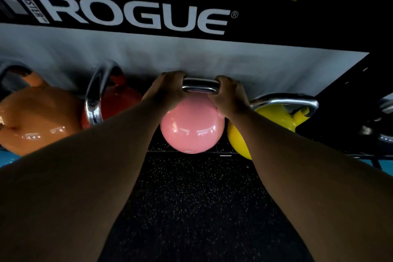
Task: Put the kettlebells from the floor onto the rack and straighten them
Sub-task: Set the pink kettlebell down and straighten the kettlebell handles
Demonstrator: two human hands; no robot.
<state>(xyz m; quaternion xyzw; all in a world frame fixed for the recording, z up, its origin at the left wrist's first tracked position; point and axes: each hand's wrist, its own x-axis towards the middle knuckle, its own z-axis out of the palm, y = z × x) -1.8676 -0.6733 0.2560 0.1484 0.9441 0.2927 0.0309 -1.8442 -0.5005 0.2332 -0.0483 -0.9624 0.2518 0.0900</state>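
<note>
A pink kettlebell [192, 128] with a chrome handle [201, 87] sits at the front edge of the low rack shelf [187, 148]. My left hand [168, 88] grips the handle's left end and my right hand [229, 94] grips its right end. On the left stand an orange kettlebell [38, 115] and a red kettlebell [119, 100] whose chrome handle is turned sideways. A yellow kettlebell [276, 119] stands on the right, touching or nearly touching the pink one.
A black rack beam with white ROGUE lettering [138, 15] runs overhead, close above the handles. More red and yellow weights show on the shelf above. A black rack upright [350, 95] stands at the right. Speckled black rubber floor [195, 208] lies below me.
</note>
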